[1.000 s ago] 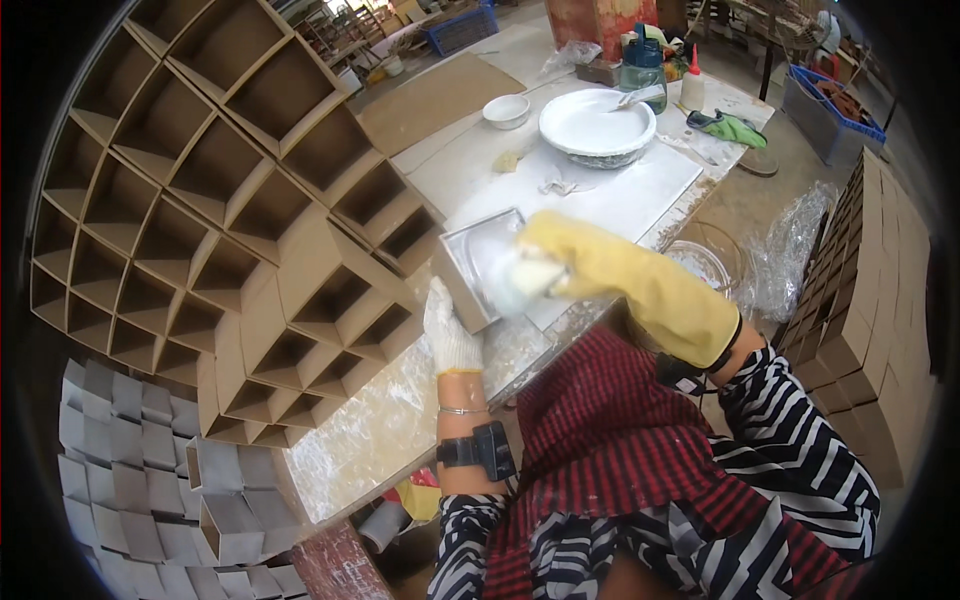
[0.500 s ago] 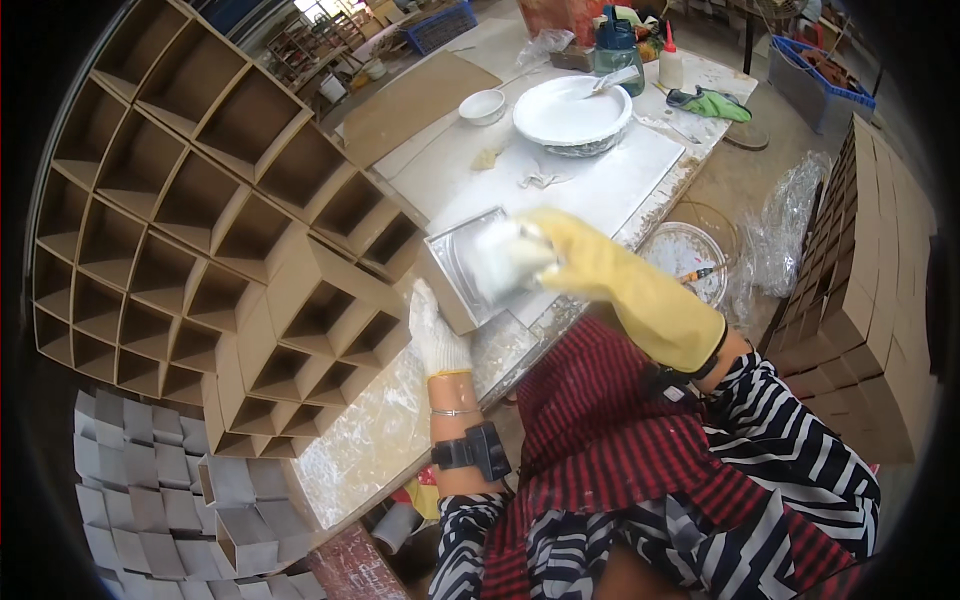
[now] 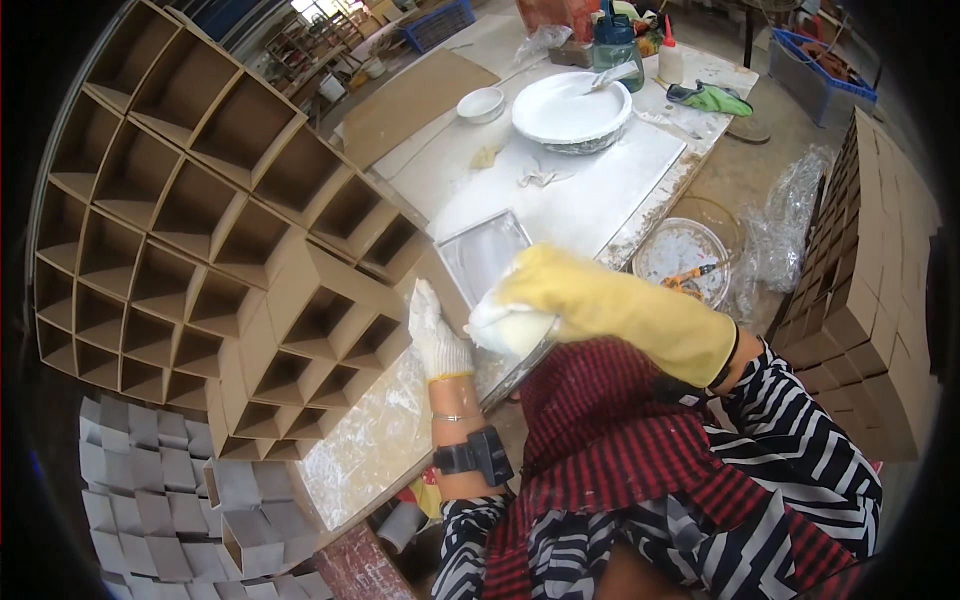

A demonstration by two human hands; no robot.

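A small cardboard box [image 3: 484, 248] stands on the worktable, with brown sides and a face smeared wet white. My left hand [image 3: 436, 330], in a white knitted glove, holds the box by its left side; part of its grip is hidden. In a long yellow rubber glove, my right hand [image 3: 545, 290] is closed around a white-soaked cloth [image 3: 510, 325]. That cloth is at the near edge of the box and covers its lower corner.
The worktable [image 3: 610, 205] bears a white basin [image 3: 570, 108] with a brush, a small white bowl [image 3: 481, 104], a squeeze bottle [image 3: 670, 60] and a green cloth [image 3: 710, 98]. Brown boxes [image 3: 200, 205] are stacked at left, whitened ones [image 3: 170, 490] below. More boxes [image 3: 860, 300] and a bucket [image 3: 682, 260] stand right.
My right hand has moved the cloth down toward me across the box, uncovering more of its white face. My left hand has stayed at the box's side.
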